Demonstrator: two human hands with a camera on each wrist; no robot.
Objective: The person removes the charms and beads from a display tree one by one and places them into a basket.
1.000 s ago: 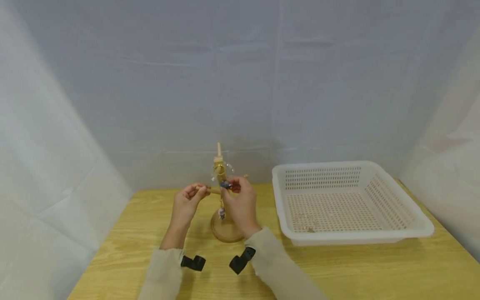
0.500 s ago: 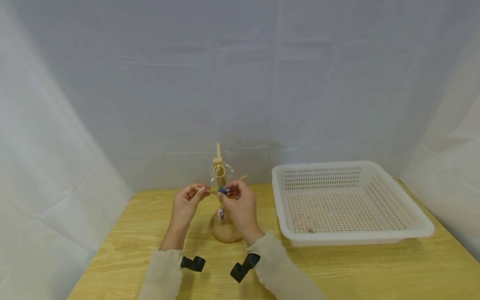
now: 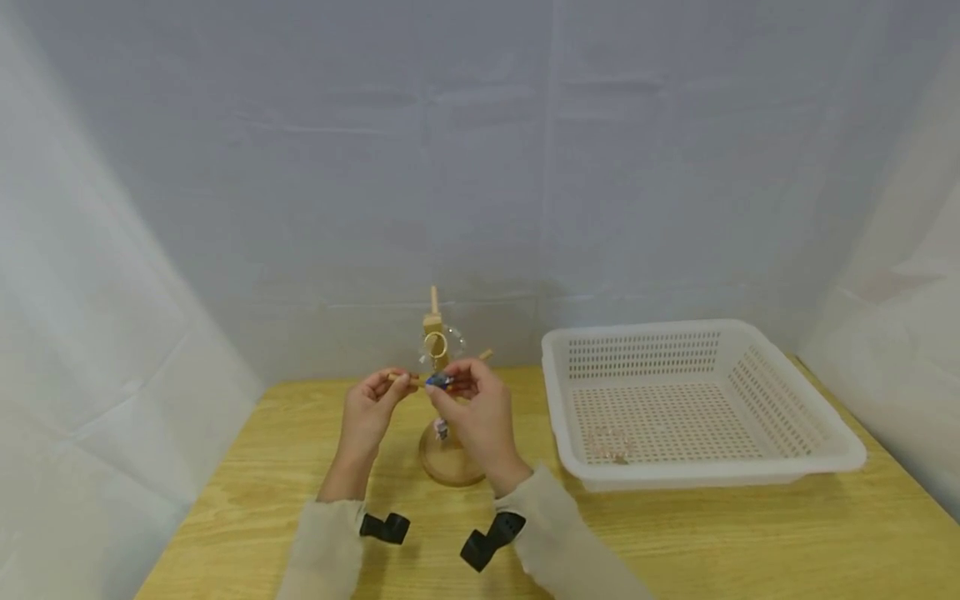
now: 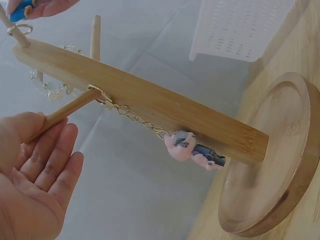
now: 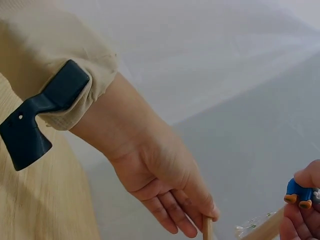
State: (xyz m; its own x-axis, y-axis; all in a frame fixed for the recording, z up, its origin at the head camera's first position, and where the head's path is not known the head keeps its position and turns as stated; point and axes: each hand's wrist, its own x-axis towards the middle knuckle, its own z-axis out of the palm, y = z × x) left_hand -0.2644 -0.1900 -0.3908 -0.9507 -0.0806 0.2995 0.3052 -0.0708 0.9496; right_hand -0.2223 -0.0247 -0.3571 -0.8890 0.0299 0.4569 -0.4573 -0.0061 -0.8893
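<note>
My left hand pinches the end of a peg on a wooden stand with a round base. From that peg, a clasp and gold chain carry a pink and grey figurine, which lies along the post. My right hand pinches a small blue figurine with orange feet. At the top of the left wrist view, a metal ring beside that blue figurine loops around an upper peg. A clear beaded bracelet hangs on the far side of the post.
A white perforated plastic basket sits to the right on the wooden table. In its near left corner lies a small pinkish beaded item. Pale sheeting hangs behind and at both sides.
My right hand has brought the blue figurine slightly left and down, and the gold ring shows more openly at the upper peg. The left hand keeps its pinch on the lower peg.
</note>
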